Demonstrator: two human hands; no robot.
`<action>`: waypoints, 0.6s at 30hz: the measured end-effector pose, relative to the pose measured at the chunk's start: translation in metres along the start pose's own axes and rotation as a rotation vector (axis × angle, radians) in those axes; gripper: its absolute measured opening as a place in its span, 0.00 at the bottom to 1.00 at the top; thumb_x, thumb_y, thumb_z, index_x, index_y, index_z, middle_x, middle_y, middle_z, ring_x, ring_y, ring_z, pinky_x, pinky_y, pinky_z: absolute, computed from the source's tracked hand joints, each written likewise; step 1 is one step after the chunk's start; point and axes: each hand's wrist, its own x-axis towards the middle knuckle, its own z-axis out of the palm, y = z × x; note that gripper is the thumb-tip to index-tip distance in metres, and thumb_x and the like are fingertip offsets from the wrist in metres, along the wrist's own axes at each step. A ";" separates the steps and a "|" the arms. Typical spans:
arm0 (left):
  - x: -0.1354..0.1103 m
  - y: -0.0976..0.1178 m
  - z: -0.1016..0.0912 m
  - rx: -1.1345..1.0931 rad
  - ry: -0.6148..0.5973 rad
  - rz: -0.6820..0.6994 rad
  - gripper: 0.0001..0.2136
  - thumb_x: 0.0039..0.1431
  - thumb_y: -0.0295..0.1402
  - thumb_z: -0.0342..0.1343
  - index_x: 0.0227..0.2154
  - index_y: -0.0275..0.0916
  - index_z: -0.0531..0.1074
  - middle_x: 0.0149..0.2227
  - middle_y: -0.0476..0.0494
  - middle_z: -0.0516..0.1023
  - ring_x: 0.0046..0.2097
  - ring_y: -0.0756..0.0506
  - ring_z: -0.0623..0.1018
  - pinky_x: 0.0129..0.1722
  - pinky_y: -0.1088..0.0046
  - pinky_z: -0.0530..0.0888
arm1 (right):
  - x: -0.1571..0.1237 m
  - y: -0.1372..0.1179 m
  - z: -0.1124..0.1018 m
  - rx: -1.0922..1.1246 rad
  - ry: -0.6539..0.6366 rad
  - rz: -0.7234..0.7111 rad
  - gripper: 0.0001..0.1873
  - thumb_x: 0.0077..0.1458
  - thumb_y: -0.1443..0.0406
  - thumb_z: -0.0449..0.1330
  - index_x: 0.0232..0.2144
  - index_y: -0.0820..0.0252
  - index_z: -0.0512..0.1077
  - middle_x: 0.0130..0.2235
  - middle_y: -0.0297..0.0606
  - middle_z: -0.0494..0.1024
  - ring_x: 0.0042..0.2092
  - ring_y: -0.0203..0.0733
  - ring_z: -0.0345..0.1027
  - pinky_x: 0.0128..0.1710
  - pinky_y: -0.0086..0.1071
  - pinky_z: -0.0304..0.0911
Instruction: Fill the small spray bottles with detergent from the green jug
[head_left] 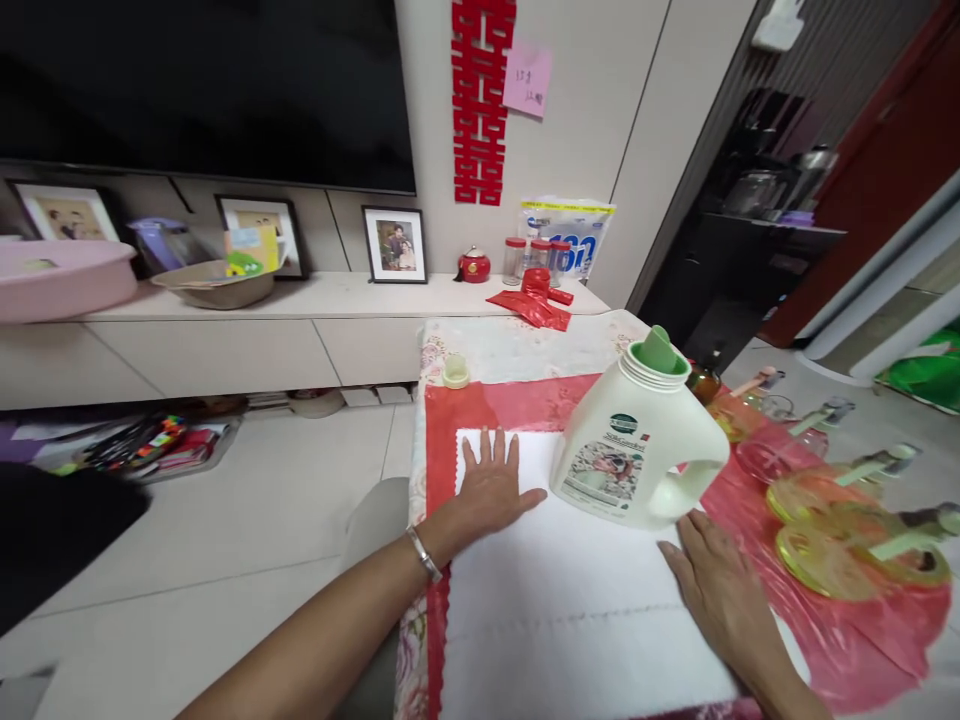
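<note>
My left hand lies flat with fingers spread on the upper left of a white sheet. The sheet has a wavy left edge and a dotted line across it. My right hand rests palm down near the sheet's right side, fingers stretched out by the jug's base; whether they touch it I cannot tell. Between my hands stands an upright cream detergent jug with a green pouring spout and no cap on. A pale green cap sits on the table's far left corner.
Red plastic film covers part of the flowered tablecloth. Several glass bottles with pale green parts stand at right. Behind are lidded jars, a red plastic bag and a low cabinet.
</note>
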 end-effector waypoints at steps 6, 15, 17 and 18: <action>-0.004 -0.013 -0.004 -0.023 0.007 -0.065 0.46 0.63 0.60 0.43 0.70 0.25 0.46 0.72 0.19 0.41 0.72 0.20 0.40 0.66 0.31 0.41 | -0.004 0.005 0.001 -0.040 -0.027 -0.010 0.33 0.67 0.49 0.41 0.58 0.66 0.69 0.61 0.57 0.70 0.62 0.64 0.63 0.57 0.59 0.62; -0.007 -0.036 -0.030 -0.044 0.096 -0.055 0.22 0.69 0.40 0.48 0.61 0.35 0.64 0.65 0.28 0.64 0.68 0.31 0.61 0.65 0.46 0.56 | -0.003 0.007 0.004 -0.019 -0.030 -0.031 0.37 0.67 0.48 0.39 0.59 0.70 0.67 0.61 0.59 0.69 0.63 0.65 0.62 0.58 0.58 0.62; -0.005 -0.041 -0.037 -0.051 0.122 -0.092 0.18 0.66 0.39 0.54 0.55 0.35 0.69 0.58 0.29 0.70 0.62 0.31 0.68 0.59 0.48 0.63 | -0.003 0.008 0.004 -0.020 -0.036 -0.018 0.36 0.67 0.48 0.39 0.61 0.69 0.66 0.62 0.59 0.68 0.63 0.64 0.61 0.58 0.58 0.61; -0.003 -0.043 -0.040 -0.061 0.132 -0.110 0.17 0.64 0.39 0.57 0.51 0.35 0.71 0.55 0.30 0.73 0.58 0.31 0.70 0.56 0.50 0.66 | -0.003 0.008 0.004 -0.016 -0.037 -0.015 0.36 0.67 0.48 0.39 0.61 0.69 0.65 0.62 0.58 0.68 0.63 0.64 0.61 0.58 0.58 0.61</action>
